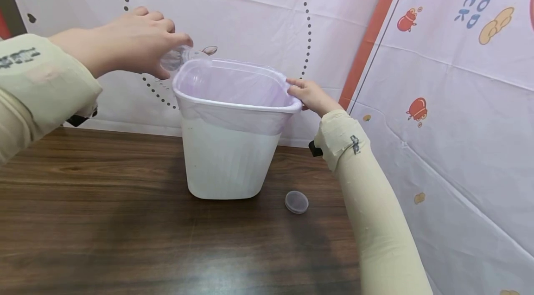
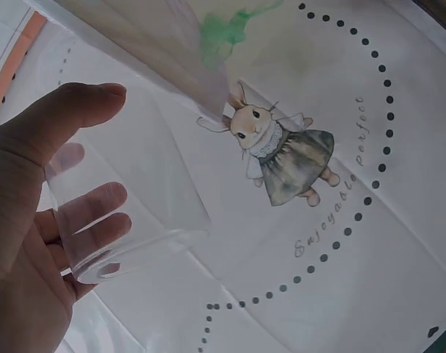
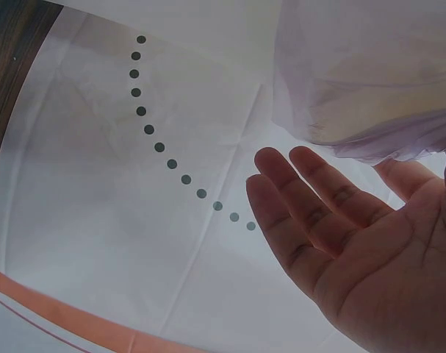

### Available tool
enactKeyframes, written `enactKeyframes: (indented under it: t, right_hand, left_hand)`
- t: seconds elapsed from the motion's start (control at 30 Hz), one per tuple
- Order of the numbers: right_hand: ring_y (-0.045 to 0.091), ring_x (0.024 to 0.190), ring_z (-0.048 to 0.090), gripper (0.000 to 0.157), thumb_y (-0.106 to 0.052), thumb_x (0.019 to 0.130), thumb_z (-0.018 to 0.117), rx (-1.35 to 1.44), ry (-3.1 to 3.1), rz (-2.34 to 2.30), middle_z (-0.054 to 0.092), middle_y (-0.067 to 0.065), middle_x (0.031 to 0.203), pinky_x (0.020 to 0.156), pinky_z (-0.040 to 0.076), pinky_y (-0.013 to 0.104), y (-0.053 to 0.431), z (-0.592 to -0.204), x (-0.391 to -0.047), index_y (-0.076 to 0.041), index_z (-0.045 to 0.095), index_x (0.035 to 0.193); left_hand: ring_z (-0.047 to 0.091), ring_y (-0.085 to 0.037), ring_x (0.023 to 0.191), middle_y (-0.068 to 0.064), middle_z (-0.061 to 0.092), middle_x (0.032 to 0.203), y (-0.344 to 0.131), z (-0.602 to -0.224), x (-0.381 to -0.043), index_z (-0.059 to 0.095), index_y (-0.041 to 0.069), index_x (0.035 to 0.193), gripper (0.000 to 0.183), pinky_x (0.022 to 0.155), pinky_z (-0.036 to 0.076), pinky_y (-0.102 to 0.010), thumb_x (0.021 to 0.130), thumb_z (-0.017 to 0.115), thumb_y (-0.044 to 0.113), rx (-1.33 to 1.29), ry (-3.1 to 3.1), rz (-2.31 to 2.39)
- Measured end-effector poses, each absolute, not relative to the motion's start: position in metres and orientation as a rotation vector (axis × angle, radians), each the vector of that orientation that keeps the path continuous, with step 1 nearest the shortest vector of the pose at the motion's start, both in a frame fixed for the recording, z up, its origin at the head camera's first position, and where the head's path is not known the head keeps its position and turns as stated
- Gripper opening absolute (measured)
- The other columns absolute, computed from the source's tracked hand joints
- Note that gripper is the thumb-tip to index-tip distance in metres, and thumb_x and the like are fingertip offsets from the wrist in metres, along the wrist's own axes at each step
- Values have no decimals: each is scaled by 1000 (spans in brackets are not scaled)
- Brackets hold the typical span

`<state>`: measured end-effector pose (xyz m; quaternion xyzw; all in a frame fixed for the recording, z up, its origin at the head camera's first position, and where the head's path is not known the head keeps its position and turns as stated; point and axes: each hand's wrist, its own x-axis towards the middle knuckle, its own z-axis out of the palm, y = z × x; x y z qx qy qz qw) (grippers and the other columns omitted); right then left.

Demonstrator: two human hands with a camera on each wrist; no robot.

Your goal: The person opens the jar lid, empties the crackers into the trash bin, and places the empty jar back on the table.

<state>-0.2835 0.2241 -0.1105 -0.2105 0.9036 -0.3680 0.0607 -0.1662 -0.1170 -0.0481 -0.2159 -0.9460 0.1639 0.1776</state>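
Note:
My left hand [image 1: 131, 42] holds a clear plastic cup [image 2: 145, 191], tipped sideways at the left rim of a white trash bin [image 1: 227, 160]. Thumb and fingers lie on opposite sides of the cup, and the fingers show through its wall. A thin, pale purple bag [image 1: 238, 81] lines the bin and folds down over its rim. On the bin's right rim, my right hand [image 1: 310, 95] grips the edge; in the right wrist view its other fingers [image 3: 281, 220] extend below the bag's fold. The bin stands upright, and its floor is hidden.
A round clear lid [image 1: 296, 202] lies on the dark wooden table [image 1: 125, 230], right of the bin. Behind the bin hangs a white printed cloth [image 1: 250, 7] with dotted lines and a rabbit figure [image 2: 285, 151]. Another printed sheet [image 1: 467, 123] covers the right side.

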Motion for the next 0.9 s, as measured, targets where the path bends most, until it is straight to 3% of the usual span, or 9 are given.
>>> enactKeyframes:
  t: [0.43, 0.9]
  right_hand:
    - [3, 69, 51, 52, -22, 100, 41, -623, 2736, -1107, 53, 16, 134, 69, 46, 20, 222, -109, -283, -14, 33, 150]
    - [3, 69, 51, 52, -21, 100, 41, -623, 2724, -1124, 54, 17, 133, 69, 47, 20, 220, -110, -282, -13, 32, 151]
  left_hand:
    - [48, -48, 106, -29, 57, 109, -131, -56, -172, 48, 6, 132, 72, 86, 38, -58, 70, 79, 28, -576, -2658, 349]
    - [48, -49, 105, -30, 56, 110, -134, -61, -167, 47, 5, 133, 73, 90, 36, -60, 71, 80, 26, -545, -2664, 281]
